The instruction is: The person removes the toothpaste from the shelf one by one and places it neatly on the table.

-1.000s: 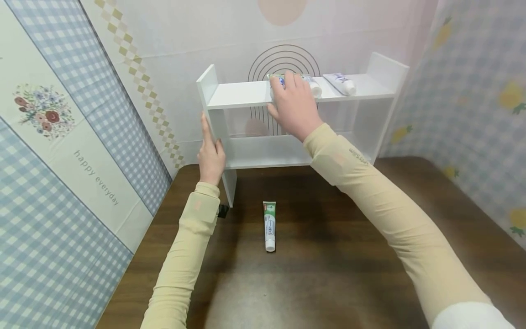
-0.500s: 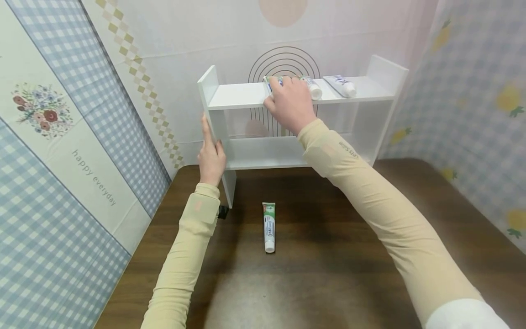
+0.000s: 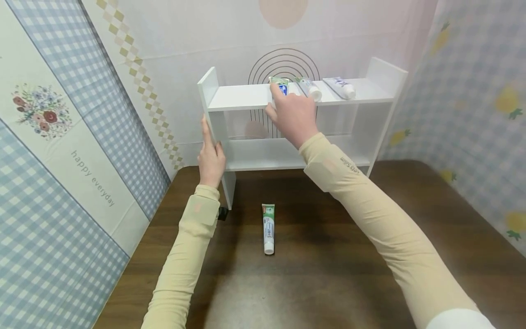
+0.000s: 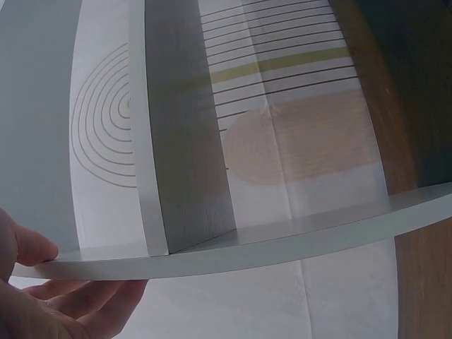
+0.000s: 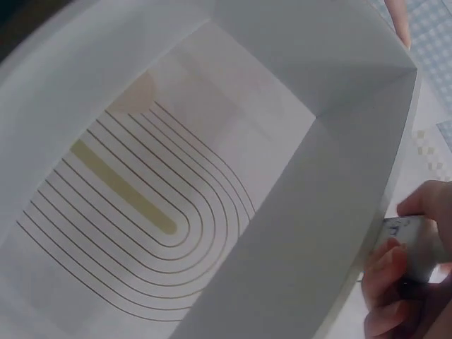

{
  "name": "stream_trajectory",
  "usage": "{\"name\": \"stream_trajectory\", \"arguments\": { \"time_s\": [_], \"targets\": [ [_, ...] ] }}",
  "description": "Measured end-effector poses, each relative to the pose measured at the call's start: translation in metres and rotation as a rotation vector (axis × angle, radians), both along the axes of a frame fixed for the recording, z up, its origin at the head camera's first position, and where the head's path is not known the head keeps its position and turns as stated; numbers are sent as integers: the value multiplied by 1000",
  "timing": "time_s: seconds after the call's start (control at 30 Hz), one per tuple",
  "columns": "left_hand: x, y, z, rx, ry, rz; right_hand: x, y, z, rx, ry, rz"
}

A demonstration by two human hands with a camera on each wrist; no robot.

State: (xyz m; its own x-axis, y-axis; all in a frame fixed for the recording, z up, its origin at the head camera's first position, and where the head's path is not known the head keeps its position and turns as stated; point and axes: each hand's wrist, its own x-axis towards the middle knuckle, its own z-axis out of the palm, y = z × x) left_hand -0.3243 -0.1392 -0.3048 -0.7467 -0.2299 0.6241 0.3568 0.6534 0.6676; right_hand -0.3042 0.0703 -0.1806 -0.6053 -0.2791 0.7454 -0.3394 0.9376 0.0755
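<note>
A small white two-tier shelf (image 3: 242, 97) stands on the table. My left hand (image 3: 211, 160) grips its left side panel; the left wrist view shows the thumb (image 4: 35, 246) on the inner face and the fingers (image 4: 106, 311) outside. On the top board my right hand (image 3: 295, 116) holds a toothpaste tube (image 3: 282, 86) with a green and blue end, partly hidden by the hand. In the right wrist view, fingers and thumb pinch the tube (image 5: 420, 247) near its cap end. Right of it lie a green-and-white tube (image 3: 308, 88) and a white-and-purple tube (image 3: 340, 87), caps forward.
Another green-and-white toothpaste tube (image 3: 268, 229) lies on the dark wooden table (image 3: 328, 269) in front of the shelf, cap toward me. The shelf's raised right panel (image 3: 386, 77) bounds the top board. Patterned cloths hang behind and at both sides.
My right hand has shifted slightly on the tube, its fingers drawn back toward the front, uncovering more of the tube's far end. The left hand stays on the side panel.
</note>
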Motion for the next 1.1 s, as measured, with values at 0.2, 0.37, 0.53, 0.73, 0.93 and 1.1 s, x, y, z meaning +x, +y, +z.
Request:
{"name": "stream_trajectory", "arguments": {
  "time_s": [0.2, 0.37, 0.53, 0.73, 0.93, 1.1],
  "targets": [
    [1, -1, 1, 1, 6, 16, 3, 3, -12, -59, 107, 49],
    [-1, -1, 2, -1, 15, 19, 9, 5, -20, -83, 143, 76],
    [0, 0, -1, -1, 3, 11, 15, 8, -31, -90, 185, 97],
    [1, -2, -3, -1, 7, 5, 22, 10, -46, -95, 233, 133],
    [3, -3, -2, -5, 1, 5, 29, 14, -59, -84, 272, 170],
    [4, -5, -2, -3, -12, 4, 36, 15, -70, -60, 287, 190]
  ]
}}
